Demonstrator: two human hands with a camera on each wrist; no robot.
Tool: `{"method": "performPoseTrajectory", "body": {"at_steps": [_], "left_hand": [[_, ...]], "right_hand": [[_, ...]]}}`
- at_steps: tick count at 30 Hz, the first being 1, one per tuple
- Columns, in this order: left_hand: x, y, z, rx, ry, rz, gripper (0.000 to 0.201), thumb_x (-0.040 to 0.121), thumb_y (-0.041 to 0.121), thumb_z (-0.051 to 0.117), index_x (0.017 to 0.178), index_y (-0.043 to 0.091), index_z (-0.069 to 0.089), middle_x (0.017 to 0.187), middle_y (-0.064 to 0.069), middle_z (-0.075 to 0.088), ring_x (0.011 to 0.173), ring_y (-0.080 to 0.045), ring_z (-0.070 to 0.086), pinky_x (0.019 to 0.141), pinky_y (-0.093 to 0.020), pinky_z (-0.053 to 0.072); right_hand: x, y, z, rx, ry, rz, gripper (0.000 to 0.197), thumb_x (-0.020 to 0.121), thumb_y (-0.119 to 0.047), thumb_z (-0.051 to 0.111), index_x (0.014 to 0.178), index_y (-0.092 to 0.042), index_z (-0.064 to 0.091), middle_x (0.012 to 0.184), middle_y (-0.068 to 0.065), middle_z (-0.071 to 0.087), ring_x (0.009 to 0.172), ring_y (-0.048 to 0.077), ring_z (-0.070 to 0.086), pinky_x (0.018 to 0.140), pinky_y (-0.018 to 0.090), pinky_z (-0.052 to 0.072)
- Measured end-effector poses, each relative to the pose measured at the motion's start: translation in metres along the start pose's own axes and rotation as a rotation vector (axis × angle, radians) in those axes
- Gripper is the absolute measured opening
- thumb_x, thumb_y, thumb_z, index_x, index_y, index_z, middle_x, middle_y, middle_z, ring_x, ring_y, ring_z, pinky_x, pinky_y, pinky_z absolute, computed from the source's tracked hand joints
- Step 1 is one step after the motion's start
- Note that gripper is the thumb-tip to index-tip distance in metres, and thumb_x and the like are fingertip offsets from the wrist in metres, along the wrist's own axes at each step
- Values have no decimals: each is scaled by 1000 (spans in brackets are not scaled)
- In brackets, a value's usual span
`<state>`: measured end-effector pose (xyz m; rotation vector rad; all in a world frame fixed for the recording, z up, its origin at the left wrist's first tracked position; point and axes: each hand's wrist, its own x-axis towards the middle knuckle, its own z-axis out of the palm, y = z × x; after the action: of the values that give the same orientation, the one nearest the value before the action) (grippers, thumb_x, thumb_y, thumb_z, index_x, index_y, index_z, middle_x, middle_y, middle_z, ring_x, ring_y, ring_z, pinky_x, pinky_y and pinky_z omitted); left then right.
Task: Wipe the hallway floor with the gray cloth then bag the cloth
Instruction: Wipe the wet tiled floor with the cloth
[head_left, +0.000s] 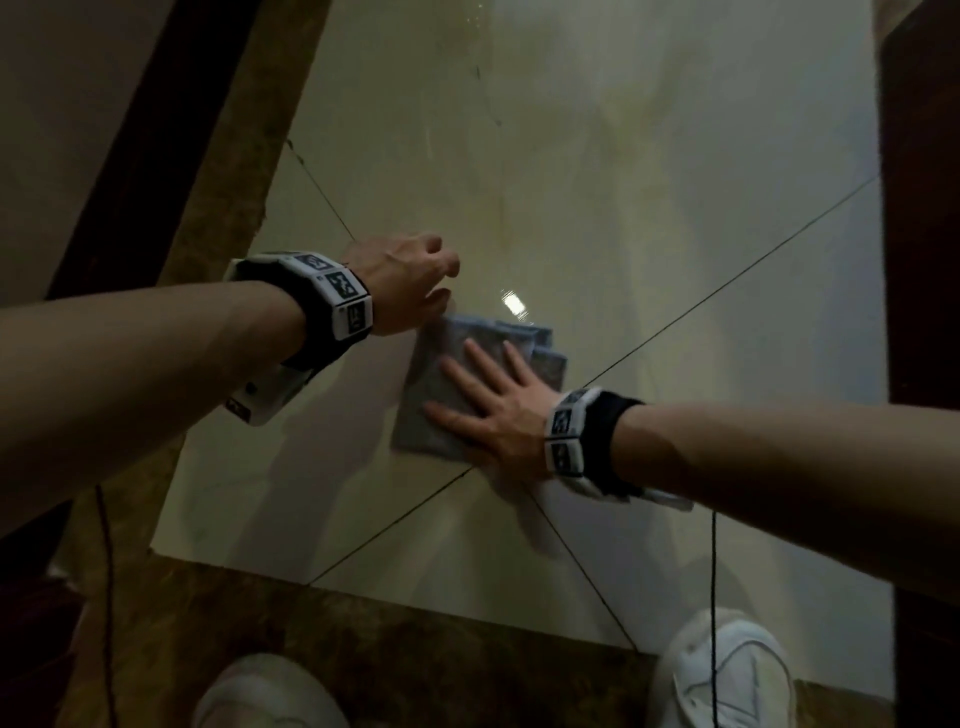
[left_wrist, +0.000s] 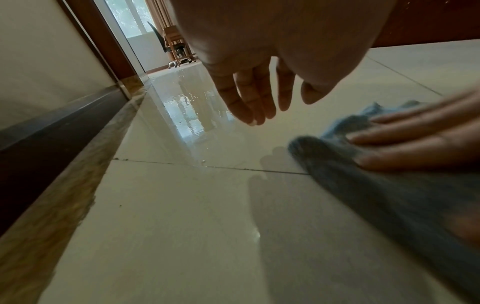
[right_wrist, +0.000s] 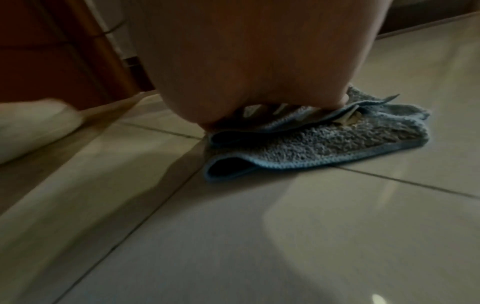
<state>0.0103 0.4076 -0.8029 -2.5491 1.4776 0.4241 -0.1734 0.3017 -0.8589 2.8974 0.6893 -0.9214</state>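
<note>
The gray cloth (head_left: 441, 384) lies folded into layers on the glossy cream tile floor (head_left: 649, 234). My right hand (head_left: 488, 400) lies flat on top of it, fingers straight and spread, pressing it down. The right wrist view shows the cloth (right_wrist: 324, 144) under my palm (right_wrist: 246, 61), its folded edges stacked. My left hand (head_left: 410, 280) hovers just beyond the cloth's far left corner, fingers loosely hanging and holding nothing; in the left wrist view the left hand (left_wrist: 259, 98) is above the floor, with the cloth (left_wrist: 363, 174) to its right.
A brown marble border strip (head_left: 223, 218) and dark skirting run along the left wall. Dark wooden door frame (head_left: 919, 208) stands on the right. My white shoes (head_left: 727, 675) are at the bottom. Wet sheen (left_wrist: 187, 107) shows farther down the hallway; a chair (left_wrist: 171, 45) stands in the far room.
</note>
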Motion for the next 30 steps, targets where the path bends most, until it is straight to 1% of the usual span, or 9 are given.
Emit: {"method": "performPoseTrajectory", "body": {"at_steps": [4,9,12,16,18,21,23,25,30], "left_hand": [[-2,-3,0,35,-44,-25,38,99,43,42,132,25,50,124,-3,56,96,-25,59,74,-36,53],[-4,-7,12,46,-108,-8,36,98,42,43,128,25,53,118,-4,64,98,-28,63,76,-34,52],[-6,-11,15,38,-130,-17,37,99,40,43,131,23,50,115,-5,64,95,-27,62,78,-37,54],[-4,-19,15,35,-111,-94,42,101,40,41,138,22,41,100,-5,61,81,-26,57,68,-32,50],[-3,-22,15,39,-110,-114,42,101,40,40,138,21,40,97,-6,60,81,-26,57,67,-32,48],[1,-27,16,34,-98,-97,42,100,43,38,136,22,41,109,-5,66,90,-27,61,74,-36,52],[4,-29,15,30,-88,-103,42,100,44,38,135,22,42,108,-5,67,91,-28,62,77,-39,54],[7,-29,14,25,-67,-111,42,99,45,38,134,22,43,109,-6,67,93,-29,63,77,-39,53],[7,-28,13,5,-12,-109,39,97,46,40,127,22,46,111,-9,67,97,-32,65,75,-38,50]], "right_hand": [[-2,12,6,-127,76,-185,72,97,-64,30,154,-43,-9,164,10,-14,149,41,-12,117,65,0],[-8,70,4,-121,118,-137,69,95,-65,23,156,-42,1,166,5,0,151,34,2,119,59,11],[-19,105,4,-40,104,74,71,91,-72,12,154,-45,-5,166,5,1,151,33,4,120,56,11],[-29,146,-1,222,105,597,74,88,-79,10,150,-49,-17,164,-1,-18,151,25,-11,121,50,2],[-21,152,-11,333,72,735,73,92,-75,16,151,-47,-16,163,-1,-21,151,26,-14,121,52,1],[7,143,-22,474,91,836,73,95,-68,22,153,-43,-15,162,3,-24,149,34,-18,118,59,-3],[23,124,-25,459,101,763,78,94,-67,27,152,-41,-18,160,6,-29,146,40,-23,115,63,-7],[35,98,-23,351,119,596,81,93,-70,27,152,-40,-20,159,9,-30,144,42,-26,114,66,-9],[41,24,-18,136,77,167,81,86,-79,14,154,-43,-11,162,14,-21,144,46,-22,112,70,-8]]}}
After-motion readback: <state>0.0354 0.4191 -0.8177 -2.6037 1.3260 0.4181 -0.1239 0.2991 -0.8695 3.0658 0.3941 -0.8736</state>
